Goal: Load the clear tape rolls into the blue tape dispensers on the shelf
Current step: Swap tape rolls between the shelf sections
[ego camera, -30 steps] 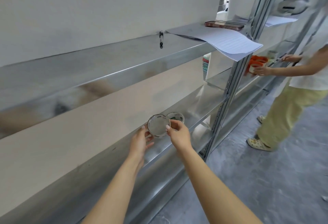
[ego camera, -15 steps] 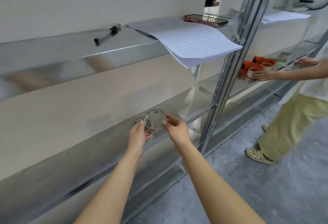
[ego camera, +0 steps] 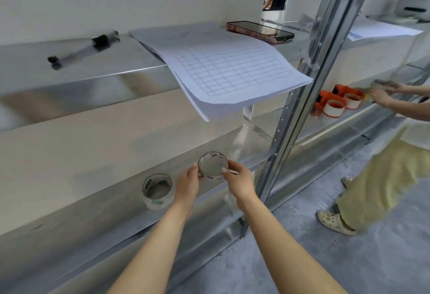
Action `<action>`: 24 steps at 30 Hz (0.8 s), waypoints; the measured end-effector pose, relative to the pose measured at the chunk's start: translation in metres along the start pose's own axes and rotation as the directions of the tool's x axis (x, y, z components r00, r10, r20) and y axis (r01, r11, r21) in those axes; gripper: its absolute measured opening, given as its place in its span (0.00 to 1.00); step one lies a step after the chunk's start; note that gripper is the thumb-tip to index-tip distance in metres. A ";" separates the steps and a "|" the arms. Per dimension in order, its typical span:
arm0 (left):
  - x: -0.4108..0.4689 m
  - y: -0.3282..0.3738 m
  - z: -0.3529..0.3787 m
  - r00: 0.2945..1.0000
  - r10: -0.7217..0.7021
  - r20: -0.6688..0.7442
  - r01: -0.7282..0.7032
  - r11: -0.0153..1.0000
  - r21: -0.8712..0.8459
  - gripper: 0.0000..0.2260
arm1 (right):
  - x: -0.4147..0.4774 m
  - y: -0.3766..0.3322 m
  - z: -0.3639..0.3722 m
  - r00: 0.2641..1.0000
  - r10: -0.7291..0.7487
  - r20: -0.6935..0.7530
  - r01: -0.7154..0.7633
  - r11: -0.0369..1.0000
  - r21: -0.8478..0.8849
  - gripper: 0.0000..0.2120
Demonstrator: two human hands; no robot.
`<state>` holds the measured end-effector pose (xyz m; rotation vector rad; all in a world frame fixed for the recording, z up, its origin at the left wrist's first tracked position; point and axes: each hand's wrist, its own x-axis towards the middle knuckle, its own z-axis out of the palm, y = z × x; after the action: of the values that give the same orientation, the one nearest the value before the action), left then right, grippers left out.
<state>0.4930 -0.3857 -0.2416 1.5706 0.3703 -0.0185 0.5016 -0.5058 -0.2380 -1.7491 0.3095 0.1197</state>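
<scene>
Metal shelf [ego camera: 97, 203], lower level: left hand [ego camera: 187, 183] and right hand [ego camera: 239, 181] held one clear tape roll [ego camera: 213, 165] between them, fingers [ego camera: 195, 168] pinching its rim on both sides. Second roll [ego camera: 158, 191] lay flat just left. Upper level, far: papers [ego camera: 223, 68], phone [ego camera: 260, 32].

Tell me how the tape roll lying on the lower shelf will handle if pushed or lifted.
The tape roll lies flat, hole up, so it would probably slide rather than roll on the glossy metal shelf. It is a hollow ring, so likely light. Its even round form suggests stiffness.
</scene>
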 end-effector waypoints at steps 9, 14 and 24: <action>0.056 -0.013 0.045 0.992 -0.123 -0.030 0.124 0.991 0.052 0.18 | 0.059 0.006 -0.022 0.999 0.029 -0.024 -0.031 0.995 -0.097 0.19; 0.076 -0.030 0.075 0.971 -0.195 -0.138 0.201 0.979 0.027 0.20 | 0.094 0.016 -0.039 0.990 0.035 0.136 -0.010 0.983 -0.183 0.19; 0.097 -0.056 0.116 0.930 -0.249 -0.272 0.219 0.966 -0.135 0.20 | 0.154 0.039 -0.048 0.938 0.018 0.347 0.109 0.934 -0.342 0.19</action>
<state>0.5966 -0.4783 -0.3239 1.4214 0.7758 0.0441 0.6338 -0.5812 -0.3033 -2.0511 -0.0165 0.4699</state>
